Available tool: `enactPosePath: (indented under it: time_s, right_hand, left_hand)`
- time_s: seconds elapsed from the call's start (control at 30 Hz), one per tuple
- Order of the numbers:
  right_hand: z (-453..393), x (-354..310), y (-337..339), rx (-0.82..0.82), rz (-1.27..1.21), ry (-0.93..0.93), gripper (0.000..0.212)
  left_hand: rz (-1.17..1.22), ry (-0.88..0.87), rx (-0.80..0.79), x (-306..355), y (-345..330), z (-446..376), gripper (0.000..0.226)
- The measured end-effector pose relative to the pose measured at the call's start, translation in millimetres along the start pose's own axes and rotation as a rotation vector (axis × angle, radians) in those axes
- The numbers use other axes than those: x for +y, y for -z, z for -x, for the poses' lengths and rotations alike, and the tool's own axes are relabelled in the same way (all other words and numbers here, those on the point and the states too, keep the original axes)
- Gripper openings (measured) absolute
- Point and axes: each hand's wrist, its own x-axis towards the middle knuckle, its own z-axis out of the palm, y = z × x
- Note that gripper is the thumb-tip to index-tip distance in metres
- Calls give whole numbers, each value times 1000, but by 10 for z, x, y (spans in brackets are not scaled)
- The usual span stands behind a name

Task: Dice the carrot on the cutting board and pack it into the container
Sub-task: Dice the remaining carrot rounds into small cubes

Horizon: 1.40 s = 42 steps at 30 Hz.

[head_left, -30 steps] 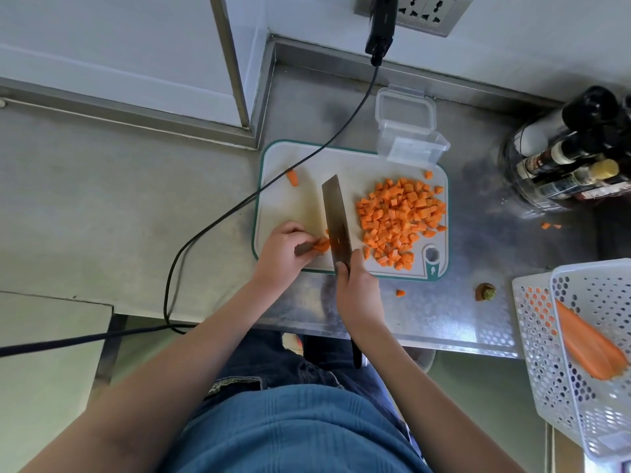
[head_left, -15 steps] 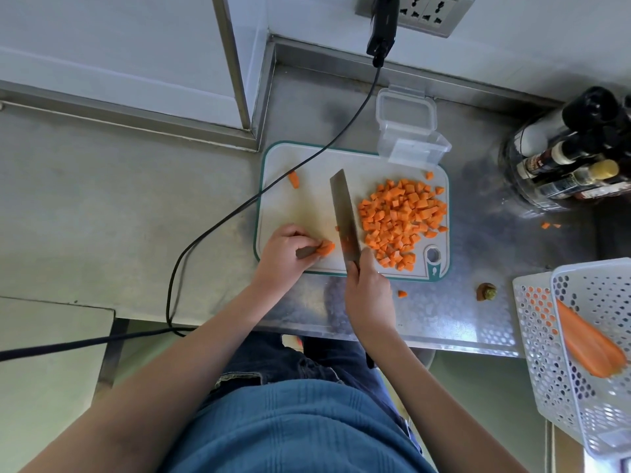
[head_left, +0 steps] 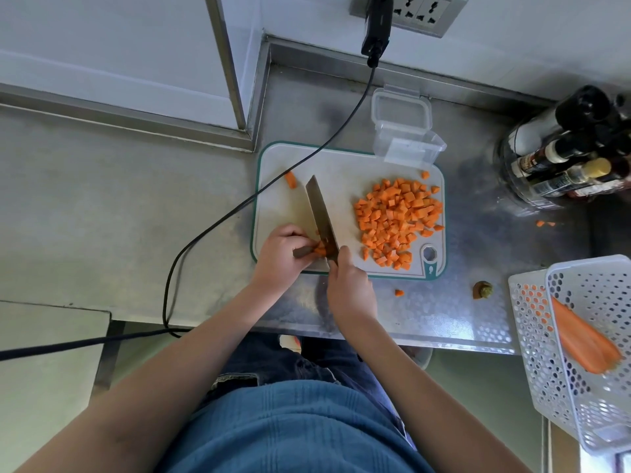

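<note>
one cutting board (head_left: 341,165) fills my view on the steel counter, with the clear container (head_left: 406,138) at its far edge. i see diced carrot (head_left: 397,220) heaped on the board's right. my right hand (head_left: 350,285) grips the knife (head_left: 321,216); my left hand (head_left: 280,257) pinches the last carrot piece (head_left: 319,250) beside the blade.

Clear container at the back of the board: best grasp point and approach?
Grip the container by its two long side walls, coming from above. It stands open, mouth up and apparently empty, so the rim is free. Its lid lies behind it and the cutting board edge is under its front, so a low approach from those sides looks awkward.
</note>
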Motion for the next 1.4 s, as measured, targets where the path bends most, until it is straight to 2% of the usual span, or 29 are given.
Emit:
enactPosePath:
  time_s: [0.1,0.23,0.37,0.5,0.7,0.87,1.13,1.4]
  right_hand:
    - [4,53,-17,19,147,19,25]
    - [18,98,22,91,3,-8,11]
    - [79,79,50,123,-150,46,13]
    - [102,37,21,123,-224,56,13]
    - [83,37,-60,76,-158,41,29]
    - [46,22,-87,52,-124,14,34]
    - [-14,119,9,47,-44,28,23]
    - [-41,291,137,104,-139,-16,16]
  left_hand:
    - [7,6,8,10,-4,15,17]
    - [17,10,15,17,-5,19,17]
    - [8,24,5,-5,3,42,23]
    - [39,-4,21,23,13,38,17]
    - [41,13,40,25,-2,33,10]
    - [26,18,36,3,-20,26,9]
    - [-39,43,37,24,-67,14,8]
    - [-51,41,49,111,-86,-15,12]
